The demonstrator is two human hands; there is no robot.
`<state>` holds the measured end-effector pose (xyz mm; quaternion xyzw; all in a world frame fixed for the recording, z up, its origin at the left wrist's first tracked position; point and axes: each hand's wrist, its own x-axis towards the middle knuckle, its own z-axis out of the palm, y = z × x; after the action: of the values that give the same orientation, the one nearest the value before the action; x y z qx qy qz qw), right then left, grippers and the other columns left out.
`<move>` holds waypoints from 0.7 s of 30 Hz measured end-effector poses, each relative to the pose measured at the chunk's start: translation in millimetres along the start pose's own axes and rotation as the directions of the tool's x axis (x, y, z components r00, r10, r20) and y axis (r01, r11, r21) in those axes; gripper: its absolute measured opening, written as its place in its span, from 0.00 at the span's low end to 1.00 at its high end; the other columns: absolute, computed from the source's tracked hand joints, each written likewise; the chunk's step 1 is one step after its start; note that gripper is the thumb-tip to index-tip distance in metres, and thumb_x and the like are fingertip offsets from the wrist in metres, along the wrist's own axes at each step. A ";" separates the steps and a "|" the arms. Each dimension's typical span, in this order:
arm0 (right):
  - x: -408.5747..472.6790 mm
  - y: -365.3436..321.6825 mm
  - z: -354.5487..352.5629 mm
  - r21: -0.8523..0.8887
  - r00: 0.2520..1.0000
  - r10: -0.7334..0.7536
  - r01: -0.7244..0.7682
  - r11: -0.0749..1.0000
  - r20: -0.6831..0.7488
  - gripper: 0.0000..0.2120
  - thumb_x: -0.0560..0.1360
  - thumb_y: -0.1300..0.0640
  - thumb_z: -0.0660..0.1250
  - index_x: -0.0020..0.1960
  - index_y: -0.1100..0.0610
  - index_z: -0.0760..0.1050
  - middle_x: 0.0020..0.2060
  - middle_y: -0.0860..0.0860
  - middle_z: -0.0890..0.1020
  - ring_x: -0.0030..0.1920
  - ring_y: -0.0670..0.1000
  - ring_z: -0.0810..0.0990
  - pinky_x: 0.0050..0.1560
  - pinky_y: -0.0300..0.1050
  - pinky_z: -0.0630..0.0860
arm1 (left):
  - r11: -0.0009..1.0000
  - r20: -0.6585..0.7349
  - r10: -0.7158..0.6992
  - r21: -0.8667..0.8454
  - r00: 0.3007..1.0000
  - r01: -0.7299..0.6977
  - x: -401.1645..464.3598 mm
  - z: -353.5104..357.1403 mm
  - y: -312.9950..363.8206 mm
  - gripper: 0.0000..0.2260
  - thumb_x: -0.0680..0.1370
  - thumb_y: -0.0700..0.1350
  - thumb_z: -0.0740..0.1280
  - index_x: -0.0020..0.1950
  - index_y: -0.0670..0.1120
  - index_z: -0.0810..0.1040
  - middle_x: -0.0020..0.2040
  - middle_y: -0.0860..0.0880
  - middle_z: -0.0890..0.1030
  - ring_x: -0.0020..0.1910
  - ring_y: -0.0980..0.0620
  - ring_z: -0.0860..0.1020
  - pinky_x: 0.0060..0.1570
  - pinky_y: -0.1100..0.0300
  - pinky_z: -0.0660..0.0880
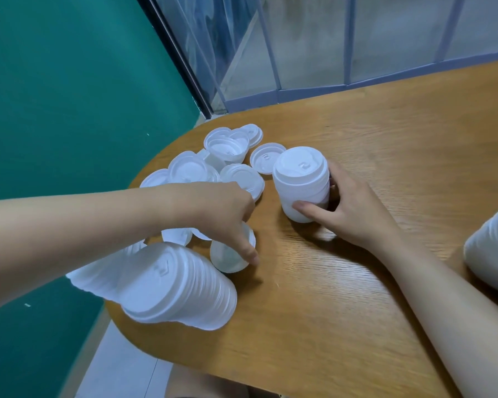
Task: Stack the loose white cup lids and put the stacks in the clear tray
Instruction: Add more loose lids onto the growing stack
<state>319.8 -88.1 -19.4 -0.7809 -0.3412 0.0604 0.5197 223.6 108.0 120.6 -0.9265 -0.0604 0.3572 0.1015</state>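
Loose lids (213, 162) lie heaped on the counter (385, 168), far left. My right hand (354, 208) grips an upright stack (302, 182) beside them, fingers curled round it. Left hand (230, 214) pinches one lid (230, 254), w/ a bigger stack (179, 285) tipped over nearby

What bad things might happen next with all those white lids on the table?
The big tilted stack leans at the table's left edge, so a bump from the left arm might send lids to the floor. The left hand pinches a lid on its edge; it may slip. The right hand grips an upright stack that could topple if released carelessly.
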 end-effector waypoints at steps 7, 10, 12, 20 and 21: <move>0.1 -0.3 -0.3 0.003 1.000 0.002 -0.002 1.000 0.005 0.36 0.70 0.38 0.77 0.74 0.43 0.70 0.60 0.37 0.79 0.60 0.42 0.77 0.63 0.49 0.75 | 0.970 -0.084 0.078 -0.222 0.993 -0.095 -7.0 -6.9 -28.7 0.38 0.64 0.66 0.80 0.71 0.59 0.71 0.63 0.58 0.77 0.58 0.55 0.79 0.54 0.61 0.77; -0.2 0.1 -0.1 0.002 1.000 0.001 -0.001 1.000 0.006 0.36 0.70 0.38 0.77 0.74 0.43 0.69 0.61 0.37 0.79 0.60 0.43 0.77 0.62 0.49 0.75 | 0.955 -0.163 0.080 -0.271 0.983 -0.123 -9.4 -8.9 -35.6 0.39 0.63 0.66 0.81 0.70 0.60 0.71 0.62 0.61 0.76 0.57 0.58 0.78 0.50 0.67 0.74; -0.6 0.0 0.1 0.006 1.000 -0.003 0.003 1.000 0.004 0.36 0.70 0.38 0.77 0.74 0.43 0.69 0.61 0.37 0.79 0.60 0.43 0.77 0.63 0.50 0.76 | 0.948 -0.205 0.077 -0.288 0.976 -0.136 -11.4 -10.3 -38.8 0.39 0.62 0.68 0.80 0.69 0.60 0.72 0.60 0.61 0.76 0.55 0.60 0.78 0.54 0.63 0.77; -1.3 -1.0 -0.6 0.019 1.000 -0.019 0.019 1.000 0.003 0.36 0.68 0.33 0.74 0.73 0.41 0.69 0.61 0.35 0.79 0.62 0.41 0.77 0.64 0.49 0.76 | 0.953 -0.340 0.089 -0.243 0.936 -0.179 -19.2 -19.8 -47.0 0.34 0.62 0.69 0.78 0.64 0.58 0.77 0.58 0.61 0.77 0.55 0.61 0.77 0.59 0.56 0.79; -1.0 -1.2 -0.5 0.019 1.000 -0.017 0.017 1.000 0.006 0.36 0.69 0.34 0.74 0.74 0.41 0.69 0.61 0.35 0.79 0.63 0.41 0.77 0.64 0.49 0.76 | 0.946 -0.394 0.095 -0.250 0.914 -0.206 -19.8 -21.3 -50.1 0.32 0.63 0.67 0.78 0.63 0.58 0.78 0.57 0.61 0.77 0.56 0.60 0.78 0.60 0.55 0.79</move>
<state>318.7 -88.9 -18.4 -0.7728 -0.3489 0.0615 0.5266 221.4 149.9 160.5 -0.9845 -0.0186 0.1667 -0.0519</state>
